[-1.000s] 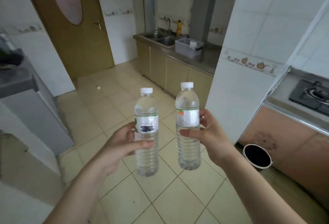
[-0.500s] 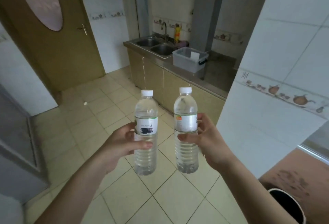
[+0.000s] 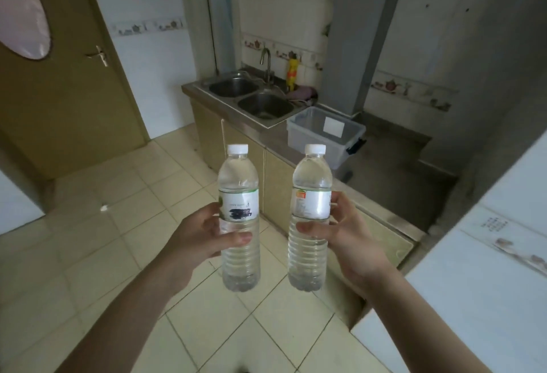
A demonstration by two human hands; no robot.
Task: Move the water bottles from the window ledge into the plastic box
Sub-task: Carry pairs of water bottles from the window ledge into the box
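Two upright water bottles: left hand (image 3: 195,236) gripped one (image 3: 239,218), right hand (image 3: 349,233) the other (image 3: 310,215); plastic box (image 3: 325,135) lay at one o'clock.

Lighting is soft, even daylight, moderately dim; source not visible. The recess behind the surface (image 3: 393,183) is darkest. Pale glare sits on the door's oval pane (image 3: 22,14). Shadows on the floor (image 3: 124,224) are faint. Wide-angle distortion bends the door edge and walls outward. Overall sharpness is slightly soft, with compression smearing.
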